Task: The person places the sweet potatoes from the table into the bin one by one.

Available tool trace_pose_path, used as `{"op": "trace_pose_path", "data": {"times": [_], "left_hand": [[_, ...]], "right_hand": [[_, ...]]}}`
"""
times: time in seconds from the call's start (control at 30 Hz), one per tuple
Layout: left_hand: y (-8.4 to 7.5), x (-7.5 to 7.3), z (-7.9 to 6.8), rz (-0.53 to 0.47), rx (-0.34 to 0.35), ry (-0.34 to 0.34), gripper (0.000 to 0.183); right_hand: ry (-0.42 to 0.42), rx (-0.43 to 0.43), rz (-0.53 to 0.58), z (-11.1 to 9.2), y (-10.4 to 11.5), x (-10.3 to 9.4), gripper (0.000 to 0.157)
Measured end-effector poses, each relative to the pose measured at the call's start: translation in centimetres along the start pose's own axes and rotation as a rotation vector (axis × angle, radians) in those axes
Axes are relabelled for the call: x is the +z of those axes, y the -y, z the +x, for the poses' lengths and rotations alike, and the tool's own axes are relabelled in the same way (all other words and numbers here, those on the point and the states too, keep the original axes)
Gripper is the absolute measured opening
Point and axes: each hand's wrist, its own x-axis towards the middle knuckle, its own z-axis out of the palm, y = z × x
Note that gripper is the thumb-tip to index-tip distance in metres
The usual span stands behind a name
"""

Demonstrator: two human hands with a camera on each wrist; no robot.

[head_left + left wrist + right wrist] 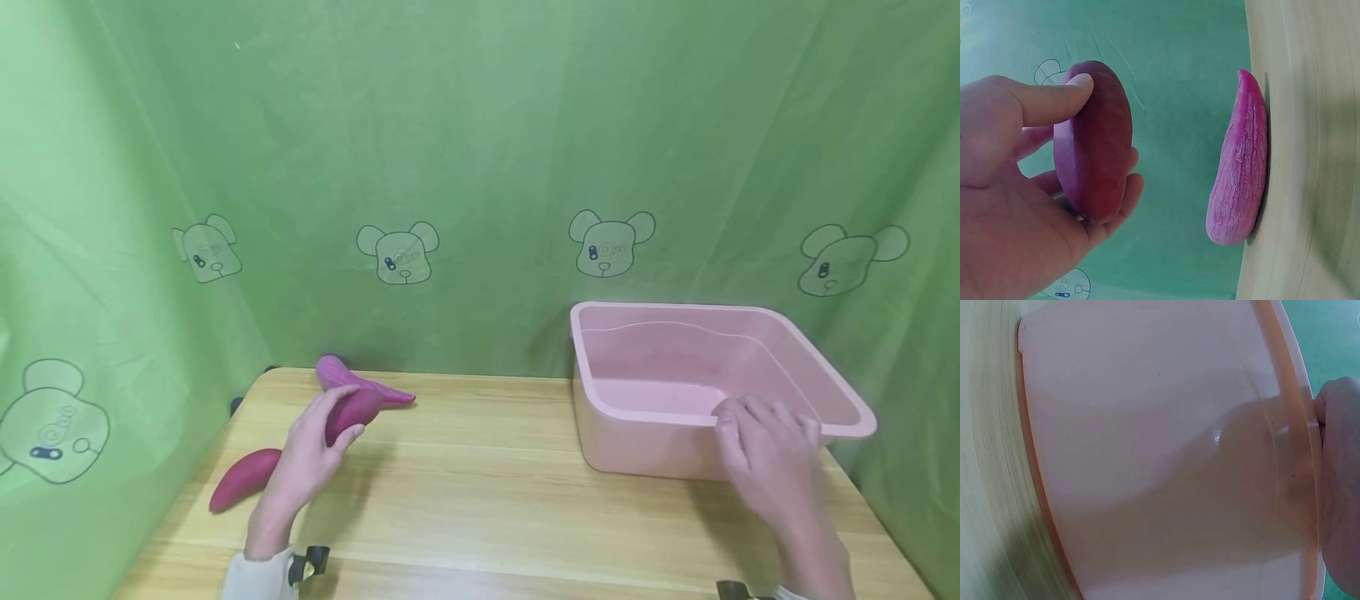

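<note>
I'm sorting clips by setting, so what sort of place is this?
Probably a curtained-off workspace, perhaps set up for filming: green sheeting with cartoon animal faces hangs behind and on both sides of a wood-grain table, where a pink tub stands.

Dark red vegetable (1100, 150): smooth, plump, oblong, tapering; pinched in my left hand (318, 446), lifted off the table (487, 517) near its far left corner. Pink bin (652, 446): rounded corners, open top, standing upright at the table's far right corner, near rim gripped by my right hand (772, 458).
</note>
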Motion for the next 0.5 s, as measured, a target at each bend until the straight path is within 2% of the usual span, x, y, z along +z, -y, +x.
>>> {"op": "trace_pose_path", "data": {"times": [0.5], "left_hand": [[-0.39, -0.36, 0.28, -0.021, 0.018, -0.036, 0.056]], "right_hand": [[0.013, 0.003, 0.0, 0.12, 0.12, -0.27, 0.029]]}}
